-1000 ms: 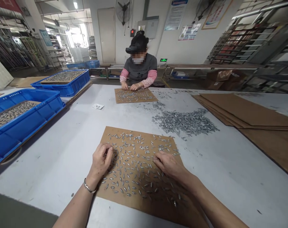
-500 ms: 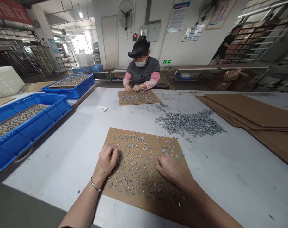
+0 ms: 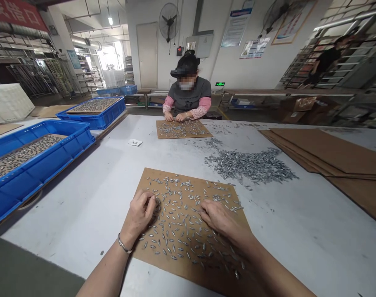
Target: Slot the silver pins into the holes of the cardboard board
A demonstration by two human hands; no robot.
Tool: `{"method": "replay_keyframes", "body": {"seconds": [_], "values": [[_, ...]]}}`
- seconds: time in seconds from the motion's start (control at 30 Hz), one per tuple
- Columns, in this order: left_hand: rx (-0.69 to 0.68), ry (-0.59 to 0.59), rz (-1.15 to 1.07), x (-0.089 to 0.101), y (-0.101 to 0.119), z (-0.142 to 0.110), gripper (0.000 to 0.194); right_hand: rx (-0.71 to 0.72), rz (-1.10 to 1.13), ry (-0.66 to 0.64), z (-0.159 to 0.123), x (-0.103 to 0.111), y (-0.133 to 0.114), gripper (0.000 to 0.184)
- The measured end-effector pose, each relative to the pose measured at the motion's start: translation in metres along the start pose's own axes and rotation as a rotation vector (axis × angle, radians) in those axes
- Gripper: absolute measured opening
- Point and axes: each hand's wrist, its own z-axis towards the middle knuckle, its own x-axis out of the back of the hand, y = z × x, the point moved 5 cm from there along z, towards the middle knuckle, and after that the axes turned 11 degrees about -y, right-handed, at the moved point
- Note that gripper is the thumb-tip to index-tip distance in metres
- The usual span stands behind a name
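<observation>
A brown cardboard sheet (image 3: 150,258) lies on the grey table in front of me, covered with several small silvery metal pieces (image 3: 178,214). My left hand (image 3: 140,214) rests on the sheet's left part, fingers curled in over some pieces. My right hand (image 3: 220,218) lies on the right part, fingers bent down and touching the pieces. Whether either hand holds a piece is hidden by the fingers.
A loose heap of metal pieces (image 3: 252,165) lies beyond the sheet. Two blue crates (image 3: 48,159) (image 3: 98,117) with filled sheets stand at the left. Stacked cardboard sheets (image 3: 330,152) lie at the right. A person (image 3: 188,93) works opposite at another sheet (image 3: 183,128).
My hands stay on the sheet with only slight finger movement; the right hand has shifted a little to the left. The camera has tilted up slightly.
</observation>
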Motion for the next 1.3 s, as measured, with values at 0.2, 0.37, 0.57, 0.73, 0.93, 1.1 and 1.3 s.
{"method": "replay_keyframes", "body": {"seconds": [0.2, 0.37, 0.57, 0.73, 0.93, 1.1, 1.3], "values": [[0.000, -0.012, -0.019, 0.000, 0.002, 0.000, 0.010, -0.012, 0.039, -0.045, -0.001, -0.003, 0.007, 0.025], [0.013, -0.023, -0.030, 0.000, 0.003, 0.000, 0.010, 0.009, 0.076, -0.031, 0.004, 0.002, 0.003, 0.024], [0.008, -0.031, -0.029, -0.001, 0.002, -0.001, 0.011, -0.037, 0.026, -0.049, 0.017, 0.006, -0.009, 0.025], [0.007, -0.037, -0.036, -0.002, 0.002, -0.002, 0.012, -0.013, 0.011, -0.091, 0.027, 0.004, -0.009, 0.027], [0.006, -0.056, -0.042, -0.001, 0.005, -0.001, 0.011, 0.006, 0.087, -0.024, 0.032, 0.000, -0.004, 0.024], [0.003, -0.053, -0.038, -0.001, 0.006, -0.001, 0.011, -0.011, 0.213, 0.056, 0.024, 0.006, 0.004, 0.020], [-0.013, -0.032, -0.022, 0.000, 0.012, 0.001, 0.013, 0.092, 0.119, 0.064, 0.014, 0.005, -0.007, 0.027]]}}
